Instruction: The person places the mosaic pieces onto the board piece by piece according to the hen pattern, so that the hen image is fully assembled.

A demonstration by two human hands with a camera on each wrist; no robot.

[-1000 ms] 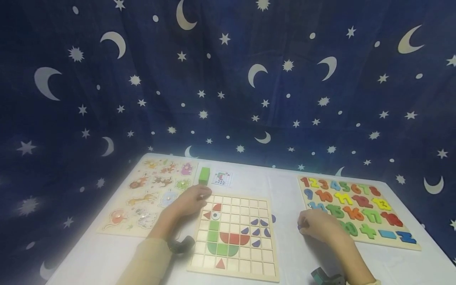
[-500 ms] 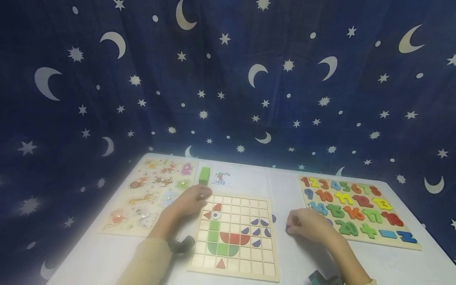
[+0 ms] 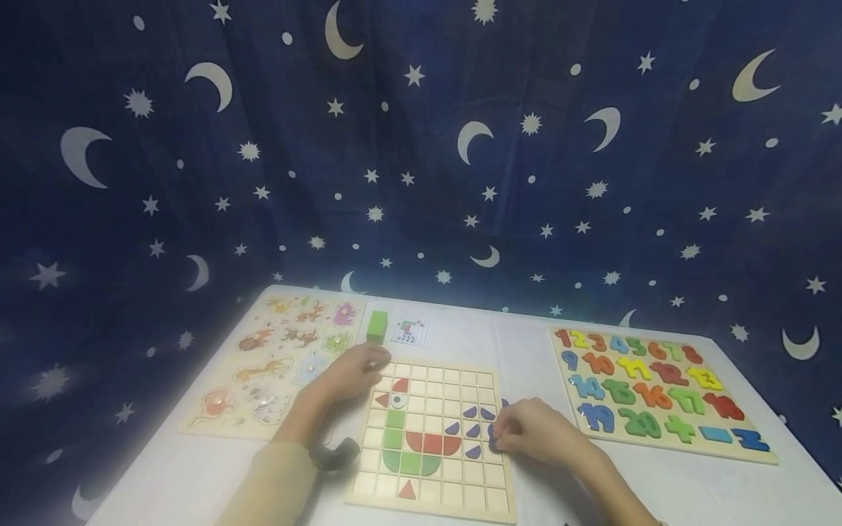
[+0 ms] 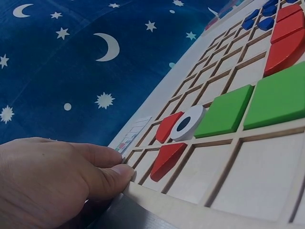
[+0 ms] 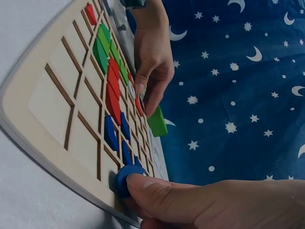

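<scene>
A wooden grid board (image 3: 460,497) lies in the middle of the white table, with red, green and blue shapes and a white eye disc (image 4: 187,122) set in its cells. My right hand (image 3: 498,436) is at the board's right edge. In the right wrist view its thumb and fingers pinch a small blue piece (image 5: 125,178) over an edge cell, beside several blue pieces (image 3: 471,429) in the board. My left hand (image 3: 373,363) rests on the board's top-left corner, and its thumb (image 4: 112,179) presses against the rim.
An animal peg puzzle (image 3: 276,358) lies to the left and a coloured number puzzle (image 3: 651,387) to the right. A green block (image 3: 377,326) and a small picture card (image 3: 409,331) sit just behind the board. A starry blue curtain surrounds the table.
My right hand has moved left from beside the number puzzle to the grid board's right edge, carrying the blue piece. The left hand has stayed on the corner.
</scene>
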